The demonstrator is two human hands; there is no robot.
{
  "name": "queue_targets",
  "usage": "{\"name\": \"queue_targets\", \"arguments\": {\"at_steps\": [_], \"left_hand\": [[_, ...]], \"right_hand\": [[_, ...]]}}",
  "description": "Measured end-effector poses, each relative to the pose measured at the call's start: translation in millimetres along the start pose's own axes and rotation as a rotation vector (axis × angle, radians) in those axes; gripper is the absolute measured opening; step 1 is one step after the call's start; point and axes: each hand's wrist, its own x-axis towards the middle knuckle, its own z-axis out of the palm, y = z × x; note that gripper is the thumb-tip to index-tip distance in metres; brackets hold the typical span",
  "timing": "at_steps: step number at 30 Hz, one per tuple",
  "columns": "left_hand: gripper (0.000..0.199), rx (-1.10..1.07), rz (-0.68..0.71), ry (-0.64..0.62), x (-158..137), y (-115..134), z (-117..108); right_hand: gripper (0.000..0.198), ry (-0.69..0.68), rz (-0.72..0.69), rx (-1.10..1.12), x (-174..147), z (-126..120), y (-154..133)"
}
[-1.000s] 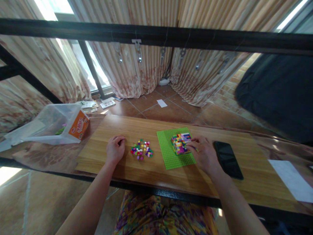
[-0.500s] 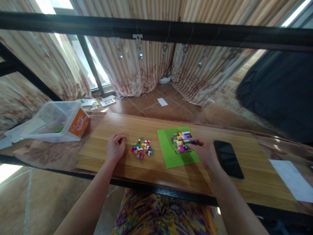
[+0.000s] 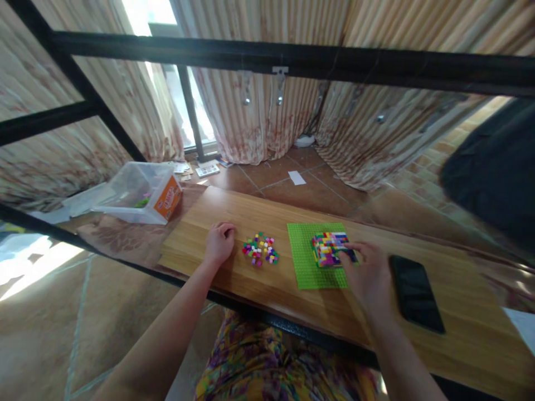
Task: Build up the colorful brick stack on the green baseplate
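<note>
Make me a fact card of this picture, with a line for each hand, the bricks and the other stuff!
Left hand: loosely curled, left of the loose bricks
Right hand: fingers at the right side of the brick build; too small to tell if they hold a brick
Brick build: many colours, on a green baseplate
Loose bricks: little mixed-colour pile on the wooden board
Phone: dark screen, right of the right hand
Clear bin: far left, orange label, something green inside
</note>
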Motion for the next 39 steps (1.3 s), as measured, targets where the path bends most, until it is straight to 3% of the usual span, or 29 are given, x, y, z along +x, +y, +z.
{"name": "queue_targets", "arguments": {"at_steps": [1,3,7,10,17,23,27,33,39], "left_hand": [[0.021,0.001,-0.007,0.000,-0.3,0.7,0.2],[0.021,0.001,-0.022,0.005,-0.9,1.6,0.6],[0.021,-0.002,-0.037,0.009,-1.7,3.1,1.3],[0.021,-0.005,-0.039,-0.001,-1.7,4.6,1.4],[0.022,-0.008,-0.040,-0.009,-1.6,4.4,2.5],[0.021,-0.009,-0.029,0.000,-2.3,1.6,5.4],[0.021,-0.011,-0.043,-0.005,-2.3,2.6,5.4],[0.021,-0.023,-0.050,0.001,-2.4,4.1,3.6],[0.020,-0.029,-0.032,0.009,-2.7,3.7,1.5]], "right_hand": [[0.021,0.036,-0.084,-0.028,-4.3,1.1,-10.5],[0.018,-0.023,-0.193,0.034,-14.8,8.3,-34.1],[0.019,-0.391,-0.325,0.155,-33.0,40.8,-77.7],[0.021,-0.545,-0.351,0.156,-34.9,71.0,-99.9],[0.022,-0.665,-0.429,-0.037,-19.7,122.2,-126.2],[0.023,-0.710,-0.465,-0.122,-20.3,139.3,-127.5],[0.025,-0.623,-0.356,0.096,-19.4,126.2,-125.8],[0.033,-0.551,0.106,0.571,-21.5,69.8,-99.5],[0.034,-0.398,0.341,0.552,-31.7,16.3,-49.4]]}}
